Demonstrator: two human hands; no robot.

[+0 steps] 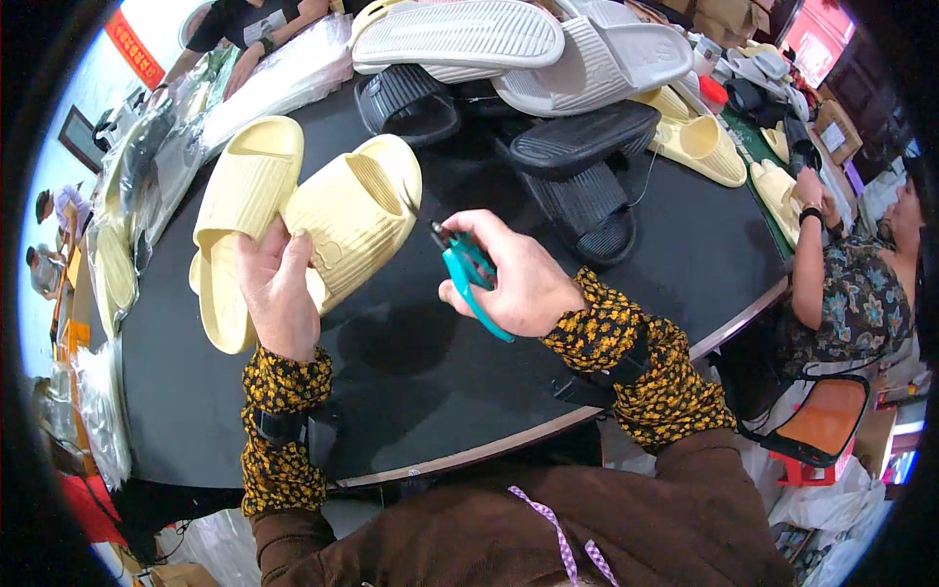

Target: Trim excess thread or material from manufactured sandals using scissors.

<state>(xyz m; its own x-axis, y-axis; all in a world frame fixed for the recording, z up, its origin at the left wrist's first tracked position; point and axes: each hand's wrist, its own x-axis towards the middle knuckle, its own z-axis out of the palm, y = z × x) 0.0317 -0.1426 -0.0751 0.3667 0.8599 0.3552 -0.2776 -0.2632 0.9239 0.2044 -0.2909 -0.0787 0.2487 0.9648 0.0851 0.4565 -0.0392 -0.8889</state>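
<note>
My left hand [279, 293] grips a pair of pale yellow slide sandals [342, 230] with ribbed straps, its thumb pressed on one strap and the fingers partly hidden behind. The two sandals fan apart, toes pointing away from me, held over the black table. In my right hand [528, 279] is a pair of nippers [469, 269] with teal handles, the fingers wrapped round them. Their dark tip points left, close to the toe end of the right sandal but apart from it. Whether the jaws are parted is too small to tell.
White slides [460, 39] are piled at the far side of the black table [685, 264], with black slides [587, 147] in front. More yellow slides [699, 142] lie far right. Clear plastic bags [264, 103] line the far left. A co-worker [846, 284] sits at right; another person [254, 24] is across.
</note>
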